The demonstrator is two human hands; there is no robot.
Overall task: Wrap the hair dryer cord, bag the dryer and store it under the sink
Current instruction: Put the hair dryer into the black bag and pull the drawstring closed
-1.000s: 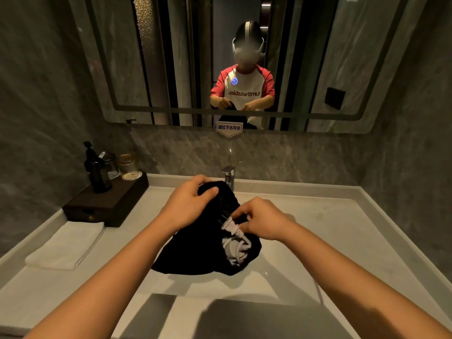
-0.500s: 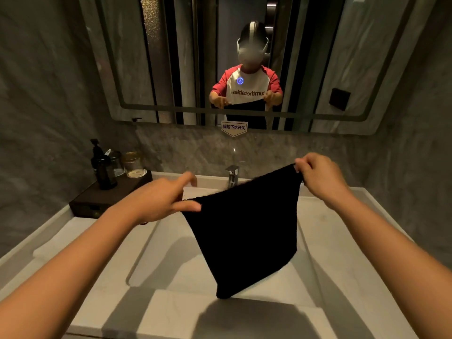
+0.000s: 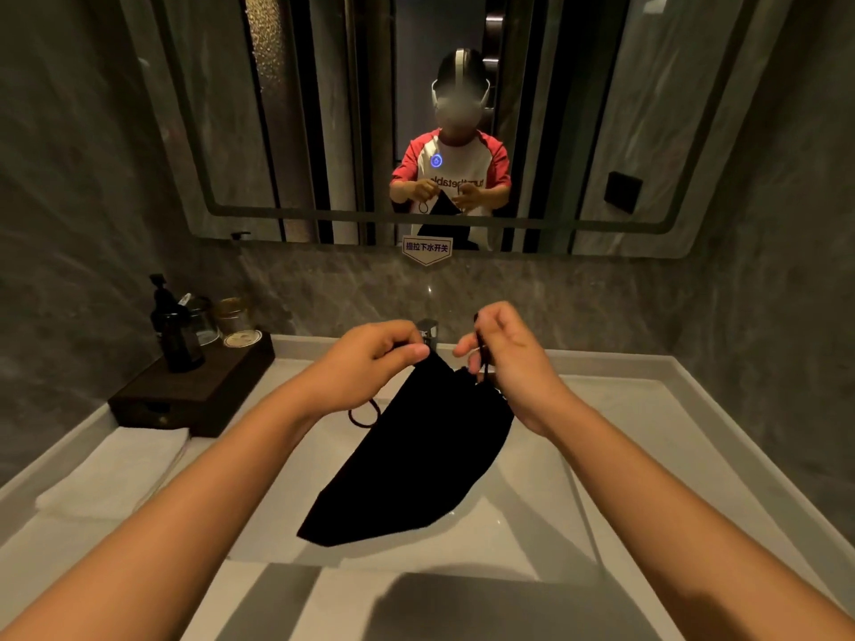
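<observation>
A black drawstring bag (image 3: pixel 416 464) hangs flat and limp over the white sink basin (image 3: pixel 546 492). My left hand (image 3: pixel 370 363) pinches the bag's top edge at the left. My right hand (image 3: pixel 504 358) pinches the top edge and its black drawstring at the right. Both hands are close together in front of the faucet (image 3: pixel 428 333). A loop of drawstring (image 3: pixel 363 416) dangles under my left wrist. No hair dryer is in view.
A dark wooden tray (image 3: pixel 194 395) with a black pump bottle (image 3: pixel 173 326) and glass jars (image 3: pixel 236 319) stands at the back left. A folded white towel (image 3: pixel 115 469) lies in front of it. A wall mirror (image 3: pixel 416 113) hangs above.
The bunched bag was pulled out wide and flat between my spread hands. Now my hands have come back together at its top edge and the bag hangs narrower.
</observation>
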